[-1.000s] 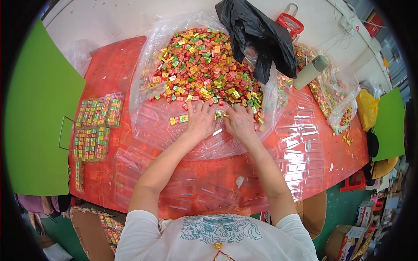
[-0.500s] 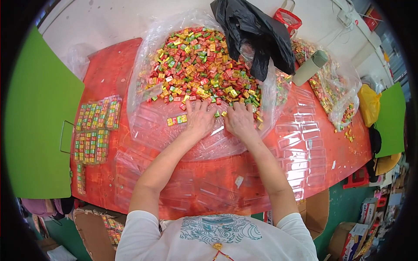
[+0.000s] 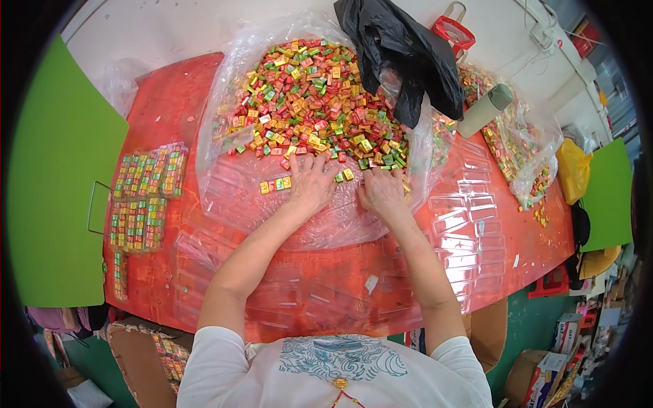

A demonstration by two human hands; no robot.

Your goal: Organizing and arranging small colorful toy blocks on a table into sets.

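Where glossy blocks (image 3: 299,102) meet plastic (image 3: 262,216), left hand (image 3: 313,185) and right hand (image 3: 384,194) curl (grip unclear).

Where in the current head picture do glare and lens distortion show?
Head view: white glare lies over the clear plastic trays at right; head view: the heap of small wrapped pieces shows no such broad glare; head view: the red table's near edge curves, likely fisheye distortion, and the picture's corners go black.

A bottle (image 3: 483,112) stands near a black bag (image 3: 410,58).
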